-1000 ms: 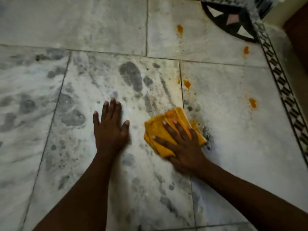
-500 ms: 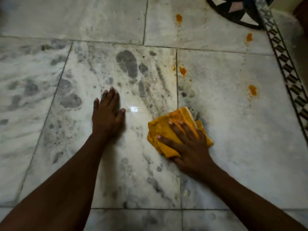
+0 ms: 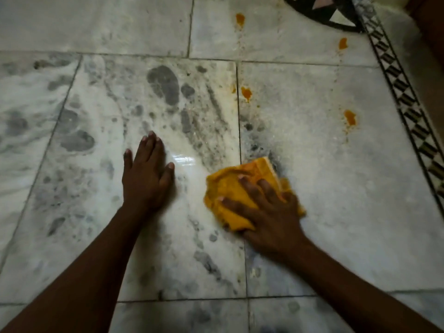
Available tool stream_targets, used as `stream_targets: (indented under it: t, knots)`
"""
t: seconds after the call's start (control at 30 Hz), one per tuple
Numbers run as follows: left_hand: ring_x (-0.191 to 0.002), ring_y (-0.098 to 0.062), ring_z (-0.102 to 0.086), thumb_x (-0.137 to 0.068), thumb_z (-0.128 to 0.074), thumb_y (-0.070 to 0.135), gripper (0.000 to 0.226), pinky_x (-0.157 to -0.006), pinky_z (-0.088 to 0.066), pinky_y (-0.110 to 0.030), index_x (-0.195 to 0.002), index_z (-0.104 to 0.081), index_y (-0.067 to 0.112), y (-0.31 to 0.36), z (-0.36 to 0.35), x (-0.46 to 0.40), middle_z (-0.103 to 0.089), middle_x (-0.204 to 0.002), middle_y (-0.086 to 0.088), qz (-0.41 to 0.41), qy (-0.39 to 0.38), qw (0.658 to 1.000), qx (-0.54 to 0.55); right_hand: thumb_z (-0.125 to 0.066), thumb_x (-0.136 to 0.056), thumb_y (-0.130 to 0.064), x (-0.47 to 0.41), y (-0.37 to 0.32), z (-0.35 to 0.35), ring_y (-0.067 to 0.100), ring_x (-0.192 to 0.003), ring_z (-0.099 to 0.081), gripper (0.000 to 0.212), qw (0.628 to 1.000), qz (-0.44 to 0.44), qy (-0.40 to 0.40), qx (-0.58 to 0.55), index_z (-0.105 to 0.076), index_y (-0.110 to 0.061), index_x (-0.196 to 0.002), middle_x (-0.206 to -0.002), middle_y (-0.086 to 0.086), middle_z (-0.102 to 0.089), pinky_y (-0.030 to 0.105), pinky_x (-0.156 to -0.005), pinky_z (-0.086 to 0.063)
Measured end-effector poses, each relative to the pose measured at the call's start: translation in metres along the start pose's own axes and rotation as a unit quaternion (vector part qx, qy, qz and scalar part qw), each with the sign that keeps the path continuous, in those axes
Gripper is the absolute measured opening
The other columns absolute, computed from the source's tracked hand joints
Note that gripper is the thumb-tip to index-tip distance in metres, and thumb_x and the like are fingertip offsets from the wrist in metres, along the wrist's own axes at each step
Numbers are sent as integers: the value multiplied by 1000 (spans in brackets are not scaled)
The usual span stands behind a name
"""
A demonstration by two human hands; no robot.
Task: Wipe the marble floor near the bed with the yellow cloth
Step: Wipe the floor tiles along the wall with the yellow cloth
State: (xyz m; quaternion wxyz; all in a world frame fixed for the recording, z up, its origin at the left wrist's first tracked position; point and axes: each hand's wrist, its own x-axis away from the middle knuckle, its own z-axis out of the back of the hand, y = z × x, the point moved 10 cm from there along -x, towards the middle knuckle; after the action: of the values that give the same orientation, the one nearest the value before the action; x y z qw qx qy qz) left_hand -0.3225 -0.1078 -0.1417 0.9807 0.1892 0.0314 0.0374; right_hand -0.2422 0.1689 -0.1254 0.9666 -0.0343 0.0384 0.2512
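Note:
A crumpled yellow cloth [image 3: 230,188] lies on the white and grey marble floor [image 3: 336,188], across the seam between two tiles. My right hand [image 3: 266,212] presses down on it with fingers spread over the fabric. My left hand [image 3: 146,176] rests flat on the floor to the left of the cloth, fingers together, holding nothing. A wet shine shows on the tile between the two hands.
Orange stains [image 3: 349,117] dot the right tile and the tiles beyond. A black-and-white patterned border strip [image 3: 406,102] runs down the right side, with a dark round inlay [image 3: 322,10] at the top. A brown surface [image 3: 430,25] stands past the border.
The cloth under my right hand has slid a little toward me and to the right. The view has tilted downward, so the floor pattern sits higher in frame. My left hand stays planted.

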Motion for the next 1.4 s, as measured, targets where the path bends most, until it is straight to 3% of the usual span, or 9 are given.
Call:
stream_targets:
  t: [0.2,0.37,0.47,0.6,0.7,0.93,1.03,1.17,1.4]
  knots:
    - [-163,-34,-14,-98,-34,47,69,-128,-9,-60,-162,-39,24,53,-18,18,-21,-175,-3,-36,-19,999,12,-29,-94,-74,-69,105,-15,41,-160,-15,63,959,-281,21,-26,-34,-59,-154,-173,2,-26,72,-121,-12]
    - [-162,-26,-21,-101,-27,46,68,-129,-17,-57,-162,-41,20,82,-28,28,-24,-174,-4,-60,-1,998,23,-40,-94,-67,-24,26,-6,35,-161,-17,67,990,-134,13,-33,-24,-59,-158,-176,-1,-16,65,-119,-17]
    - [-162,-24,-22,-103,-26,47,67,-130,-18,-54,-162,-40,19,82,-30,34,-25,-174,-4,-63,11,998,12,-48,-88,-64,33,38,0,32,-160,-25,72,998,-61,8,-16,-28,-59,-157,-175,-1,-21,65,-118,-22]
    - [-164,-22,-13,-103,-25,47,69,-131,-15,-52,-166,-28,18,90,-30,44,-17,-176,-4,-75,7,997,12,-40,-90,-69,22,124,1,37,-157,-30,65,966,-258,16,-3,-35,-58,-154,-172,0,-30,70,-116,-20]
    - [-164,-21,-9,-105,-30,43,69,-129,-16,-50,-169,-18,19,96,-29,58,-10,-177,-2,-80,8,997,10,-41,-89,-68,-13,116,-5,41,-158,-22,66,941,-333,4,-54,-36,-57,-154,-173,0,-28,73,-117,-17]
    - [-163,-20,-15,-105,-23,49,70,-131,-17,-51,-167,-24,15,93,-32,75,-19,-175,-3,-67,-3,997,-25,-50,-89,-67,58,37,1,33,-159,-26,71,995,-97,10,-22,-26,-61,-156,-175,-4,-21,62,-115,-26]
    - [-162,-21,-21,-105,-24,49,71,-131,-17,-48,-165,-29,11,92,-32,78,-24,-174,-7,-55,8,998,-35,-47,-85,-64,63,79,6,36,-153,-37,70,980,-198,27,-9,-37,-58,-154,-171,1,-32,63,-111,-28]
    - [-161,-23,-26,-103,-27,47,72,-131,-19,-48,-163,-35,7,92,-33,82,-28,-172,-11,-34,16,998,-43,-43,-88,-65,1,89,-3,42,-157,-24,67,940,-333,21,-76,-39,-54,-154,-172,2,-31,74,-115,-19]
    - [-158,-23,-32,-104,-34,46,68,-129,-19,-45,-158,-44,7,92,-30,83,-35,-169,-11,-45,49,997,-40,-42,-89,-71,38,25,5,35,-157,-32,68,996,-87,10,-14,-33,-58,-156,-173,-1,-28,70,-117,-23]
